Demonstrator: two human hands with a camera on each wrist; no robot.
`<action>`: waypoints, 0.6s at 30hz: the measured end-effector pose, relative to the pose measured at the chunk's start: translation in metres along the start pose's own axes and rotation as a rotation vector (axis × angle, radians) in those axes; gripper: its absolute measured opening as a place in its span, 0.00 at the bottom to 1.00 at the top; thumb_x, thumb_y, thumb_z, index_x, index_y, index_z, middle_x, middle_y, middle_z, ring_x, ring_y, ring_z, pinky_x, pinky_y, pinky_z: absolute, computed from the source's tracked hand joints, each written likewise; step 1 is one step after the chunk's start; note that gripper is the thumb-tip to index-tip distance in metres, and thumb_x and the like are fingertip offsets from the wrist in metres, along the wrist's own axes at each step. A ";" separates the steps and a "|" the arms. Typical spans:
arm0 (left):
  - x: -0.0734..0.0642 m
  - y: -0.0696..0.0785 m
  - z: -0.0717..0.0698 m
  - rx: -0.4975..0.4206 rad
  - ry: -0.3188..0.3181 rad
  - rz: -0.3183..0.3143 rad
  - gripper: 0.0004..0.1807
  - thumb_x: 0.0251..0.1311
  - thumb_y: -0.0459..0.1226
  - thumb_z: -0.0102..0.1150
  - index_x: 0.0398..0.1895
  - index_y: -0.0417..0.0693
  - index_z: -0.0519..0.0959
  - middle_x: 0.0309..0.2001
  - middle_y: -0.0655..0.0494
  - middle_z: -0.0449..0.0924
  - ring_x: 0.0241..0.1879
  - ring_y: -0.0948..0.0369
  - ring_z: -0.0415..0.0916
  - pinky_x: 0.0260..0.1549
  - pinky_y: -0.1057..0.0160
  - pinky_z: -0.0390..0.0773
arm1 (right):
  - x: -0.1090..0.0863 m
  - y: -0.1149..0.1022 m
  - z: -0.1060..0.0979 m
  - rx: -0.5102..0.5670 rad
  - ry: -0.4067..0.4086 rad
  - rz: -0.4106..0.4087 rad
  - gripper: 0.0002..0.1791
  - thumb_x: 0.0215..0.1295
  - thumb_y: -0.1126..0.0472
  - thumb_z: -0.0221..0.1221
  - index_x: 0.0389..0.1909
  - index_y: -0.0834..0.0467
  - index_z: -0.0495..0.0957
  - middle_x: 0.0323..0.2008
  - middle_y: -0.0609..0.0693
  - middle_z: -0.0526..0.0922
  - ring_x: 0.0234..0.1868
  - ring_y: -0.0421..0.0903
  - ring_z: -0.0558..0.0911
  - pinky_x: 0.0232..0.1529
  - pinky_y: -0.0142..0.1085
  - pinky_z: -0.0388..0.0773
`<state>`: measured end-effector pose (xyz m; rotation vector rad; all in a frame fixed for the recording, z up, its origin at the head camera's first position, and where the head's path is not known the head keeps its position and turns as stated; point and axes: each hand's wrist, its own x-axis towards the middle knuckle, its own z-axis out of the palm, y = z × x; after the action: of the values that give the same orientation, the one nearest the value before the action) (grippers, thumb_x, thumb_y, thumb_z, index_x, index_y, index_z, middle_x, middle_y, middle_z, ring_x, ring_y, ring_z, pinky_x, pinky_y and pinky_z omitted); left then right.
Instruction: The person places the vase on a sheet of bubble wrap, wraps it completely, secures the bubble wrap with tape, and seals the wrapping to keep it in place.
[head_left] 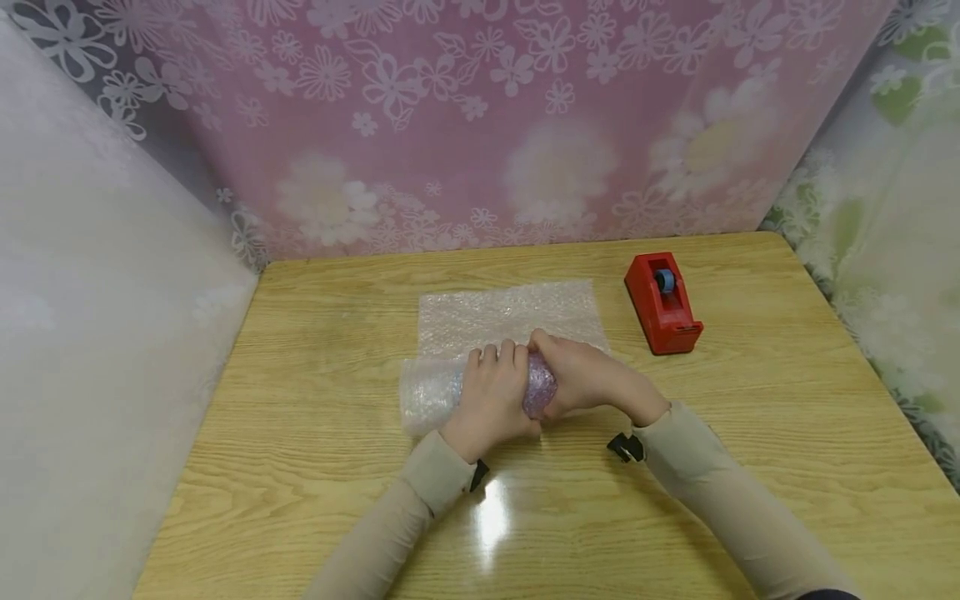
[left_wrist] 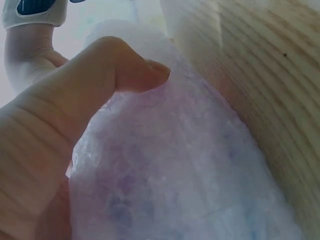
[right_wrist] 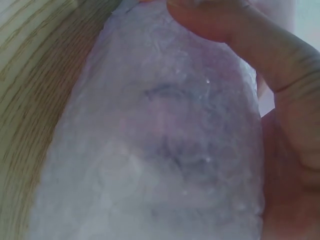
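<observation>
A purple rounded object (head_left: 542,387), cylinder-like in outline, lies rolled in clear bubble wrap (head_left: 427,396) at the middle of the table. My left hand (head_left: 495,392) grips the roll from above, fingers curled over its far side. Close beside it, my right hand (head_left: 581,375) holds the right end between thumb and fingers. In the left wrist view my thumb (left_wrist: 110,70) presses along the bubble wrap (left_wrist: 165,165). The right wrist view has the thumb (right_wrist: 240,25) on the wrapped surface (right_wrist: 150,125), with dark marks blurred beneath. What exactly is inside cannot be told.
A flat stretch of bubble wrap (head_left: 510,312) extends behind the roll on the wooden table (head_left: 315,467). At the back right stands a red tape dispenser (head_left: 663,317) with a blue roll of tape. Flowered curtains (head_left: 450,125) enclose the back and sides.
</observation>
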<state>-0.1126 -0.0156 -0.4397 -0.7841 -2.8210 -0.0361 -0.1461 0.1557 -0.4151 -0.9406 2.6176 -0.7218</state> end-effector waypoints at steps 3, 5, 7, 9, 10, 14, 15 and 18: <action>0.001 -0.001 -0.001 0.007 -0.013 0.016 0.53 0.17 0.68 0.77 0.47 0.44 0.72 0.39 0.54 0.73 0.34 0.58 0.72 0.34 0.60 0.72 | 0.000 0.002 -0.001 0.039 -0.016 0.016 0.44 0.31 0.55 0.81 0.50 0.58 0.66 0.42 0.52 0.79 0.41 0.48 0.80 0.45 0.45 0.80; 0.002 -0.002 -0.003 -0.001 -0.041 0.023 0.53 0.18 0.67 0.77 0.48 0.43 0.72 0.40 0.54 0.73 0.34 0.58 0.71 0.34 0.60 0.72 | 0.000 0.003 -0.001 0.059 -0.031 0.028 0.44 0.32 0.55 0.81 0.51 0.57 0.66 0.42 0.52 0.80 0.41 0.48 0.80 0.45 0.45 0.80; 0.003 -0.003 -0.005 -0.021 -0.079 0.027 0.53 0.19 0.67 0.76 0.49 0.43 0.72 0.40 0.53 0.73 0.35 0.57 0.71 0.34 0.60 0.73 | 0.000 0.005 -0.001 0.074 -0.045 0.034 0.44 0.32 0.55 0.80 0.51 0.57 0.65 0.42 0.52 0.80 0.41 0.48 0.80 0.46 0.45 0.80; 0.005 -0.004 -0.007 -0.043 -0.128 0.027 0.54 0.20 0.66 0.77 0.51 0.43 0.72 0.42 0.53 0.72 0.37 0.57 0.72 0.35 0.59 0.74 | 0.000 0.006 -0.002 0.089 -0.058 0.042 0.44 0.33 0.55 0.80 0.51 0.57 0.65 0.41 0.52 0.80 0.41 0.47 0.80 0.46 0.45 0.80; 0.006 -0.005 -0.008 -0.050 -0.150 0.027 0.54 0.20 0.66 0.77 0.52 0.43 0.72 0.42 0.53 0.72 0.38 0.57 0.72 0.36 0.59 0.75 | 0.000 0.007 -0.002 0.097 -0.062 0.045 0.44 0.33 0.55 0.80 0.52 0.57 0.65 0.42 0.52 0.80 0.41 0.47 0.80 0.46 0.45 0.80; 0.010 -0.006 -0.012 -0.063 -0.223 0.026 0.55 0.22 0.66 0.76 0.54 0.44 0.71 0.45 0.53 0.72 0.41 0.56 0.72 0.40 0.57 0.76 | -0.002 0.008 -0.001 0.127 -0.072 0.053 0.44 0.35 0.54 0.79 0.52 0.58 0.64 0.42 0.53 0.80 0.42 0.47 0.80 0.46 0.44 0.80; 0.011 -0.006 -0.013 -0.064 -0.234 0.028 0.55 0.22 0.66 0.76 0.55 0.44 0.71 0.45 0.53 0.72 0.42 0.56 0.72 0.41 0.56 0.76 | -0.002 0.009 -0.001 0.128 -0.071 0.054 0.43 0.35 0.55 0.79 0.52 0.58 0.64 0.43 0.53 0.80 0.43 0.47 0.80 0.46 0.44 0.80; 0.013 -0.006 -0.014 -0.070 -0.266 0.032 0.57 0.22 0.67 0.77 0.57 0.44 0.71 0.48 0.52 0.73 0.44 0.55 0.73 0.44 0.55 0.76 | -0.005 0.007 0.001 0.100 -0.054 0.064 0.43 0.36 0.55 0.79 0.53 0.58 0.65 0.45 0.54 0.79 0.45 0.49 0.80 0.48 0.46 0.79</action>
<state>-0.1240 -0.0151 -0.4234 -0.9106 -3.0709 -0.0279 -0.1459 0.1632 -0.4193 -0.8318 2.5273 -0.7914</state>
